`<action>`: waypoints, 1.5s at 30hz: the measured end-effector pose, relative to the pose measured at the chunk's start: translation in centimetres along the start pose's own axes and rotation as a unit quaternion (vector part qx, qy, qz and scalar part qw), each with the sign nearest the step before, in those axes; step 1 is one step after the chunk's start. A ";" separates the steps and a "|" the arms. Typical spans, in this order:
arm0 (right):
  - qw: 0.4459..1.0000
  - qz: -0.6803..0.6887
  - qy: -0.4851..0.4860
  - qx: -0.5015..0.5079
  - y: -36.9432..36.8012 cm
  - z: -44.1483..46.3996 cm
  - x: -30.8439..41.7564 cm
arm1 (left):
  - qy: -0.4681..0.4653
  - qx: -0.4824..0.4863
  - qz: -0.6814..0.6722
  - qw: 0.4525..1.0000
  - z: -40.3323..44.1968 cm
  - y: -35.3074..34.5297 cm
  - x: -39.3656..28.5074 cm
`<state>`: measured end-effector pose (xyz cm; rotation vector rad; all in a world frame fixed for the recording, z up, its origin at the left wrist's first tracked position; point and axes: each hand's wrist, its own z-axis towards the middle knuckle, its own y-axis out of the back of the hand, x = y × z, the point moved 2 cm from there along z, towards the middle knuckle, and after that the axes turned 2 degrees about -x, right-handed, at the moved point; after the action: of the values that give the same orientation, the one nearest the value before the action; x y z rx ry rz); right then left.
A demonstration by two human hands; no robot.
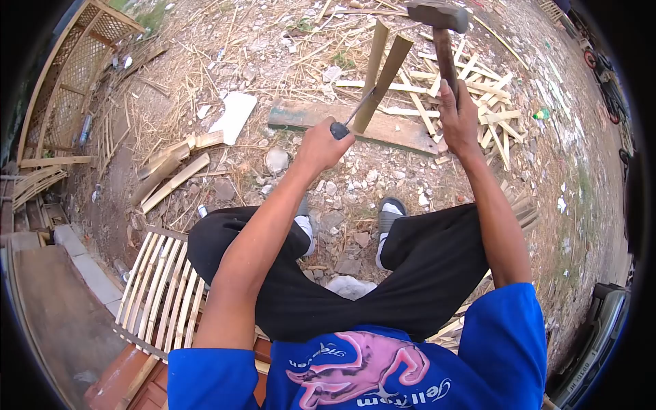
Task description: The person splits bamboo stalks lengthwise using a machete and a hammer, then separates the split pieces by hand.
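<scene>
My left hand [324, 146] is closed around the dark handle of a knife [361, 107]. The thin blade sits in a split piece of wood [389, 68], whose two halves spread apart at the top in a V. That wood stands upright on a flat, worn plank [307, 116] lying on the ground. In my right hand [459, 117], raised to the right of the wood, is a hammer [445, 58] gripped by its wooden handle. The hammer's metal head is up, above and apart from the wood.
Thin wooden strips [488, 102] lie piled beyond my right hand. Thicker wood pieces [174, 171] and a white slab [236, 115] are on the left. A slatted wooden frame [160, 287] lies beside my leg; a lattice panel [75, 75] stands far left. Rubble and straw cover the ground.
</scene>
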<state>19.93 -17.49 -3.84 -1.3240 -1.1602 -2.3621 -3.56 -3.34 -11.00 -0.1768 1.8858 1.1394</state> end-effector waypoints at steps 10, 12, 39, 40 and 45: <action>0.963 -0.192 -0.072 0.173 -1.0 -1.9 -3.2 | 0.012 0.008 0.012 1.000 -0.6 -0.5 0.1; 0.976 -0.171 -0.035 0.132 -0.5 -1.2 -2.2 | 0.009 0.009 0.012 1.000 0.0 -0.5 0.1; 0.940 -0.277 -0.033 0.197 -2.6 -2.6 -6.8 | 0.013 0.019 0.031 0.999 0.1 -2.5 2.2; 0.937 -0.279 -0.048 0.203 -2.6 -2.5 -7.0 | 0.010 0.018 0.043 0.999 0.1 -2.5 2.3; 0.961 -0.195 -0.080 0.180 -1.3 -1.6 -4.1 | 0.026 0.025 0.034 0.999 0.0 -2.5 2.4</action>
<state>20.64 -18.53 -8.21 -1.2660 -1.9491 -2.1524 -3.66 -4.00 -14.37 -0.1170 1.9781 1.1412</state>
